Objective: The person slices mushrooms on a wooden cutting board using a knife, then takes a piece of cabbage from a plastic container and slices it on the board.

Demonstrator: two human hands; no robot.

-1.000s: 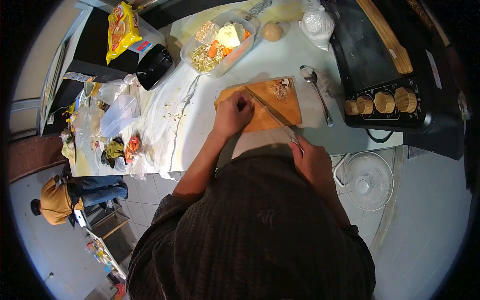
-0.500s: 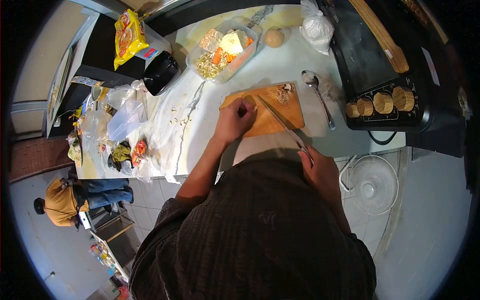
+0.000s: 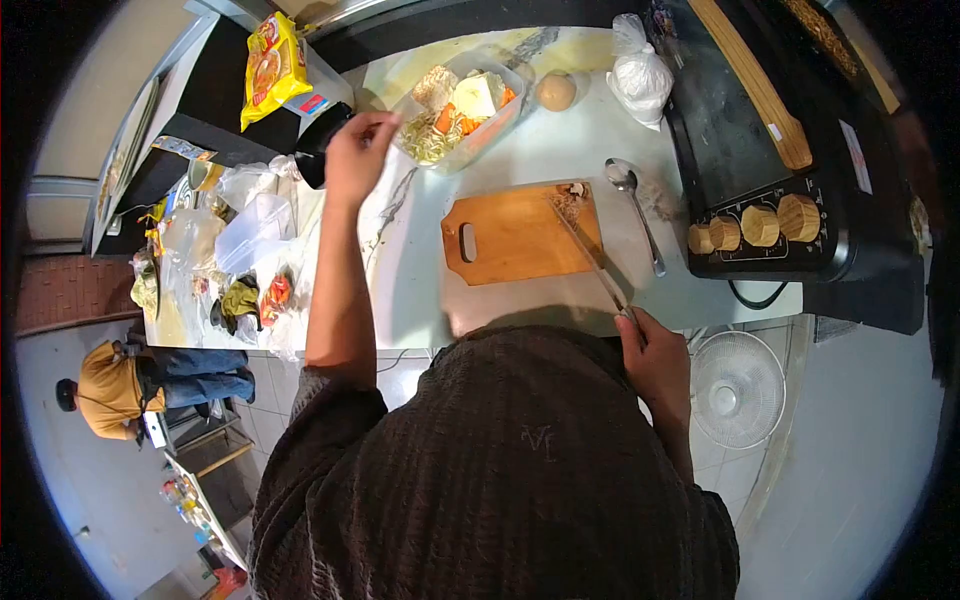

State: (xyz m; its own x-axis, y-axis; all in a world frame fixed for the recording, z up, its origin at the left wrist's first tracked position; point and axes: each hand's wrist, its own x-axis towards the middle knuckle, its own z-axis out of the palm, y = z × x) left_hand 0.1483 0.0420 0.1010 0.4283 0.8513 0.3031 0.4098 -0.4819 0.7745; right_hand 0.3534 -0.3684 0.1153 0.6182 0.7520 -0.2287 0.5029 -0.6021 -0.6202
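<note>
My left hand [image 3: 362,158] is raised over the counter, beside the black bowl [image 3: 318,150] and left of the clear food container [image 3: 462,150]. Its fingers are bent together, and what they hold, if anything, is too small to name. My right hand [image 3: 652,352] grips the handle of a knife [image 3: 598,268]. The blade slants across the right part of the wooden cutting board [image 3: 515,245], its tip near a small heap of chopped bits [image 3: 568,203]. Noodles or sprouts, carrot pieces and a pale block lie in the container.
A metal spoon [image 3: 640,215] lies right of the board. Behind are a round brown item [image 3: 556,92] and a bag of white powder [image 3: 640,85]. A black stove [image 3: 765,262] stands right, plastic bags [image 3: 195,240] lie left. Another person [image 3: 115,390] stands far left.
My left hand has left the cutting board and moved up and left to beside the black bowl, uncovering the board's handle hole. My right hand still holds the knife, now slightly lower and further right.
</note>
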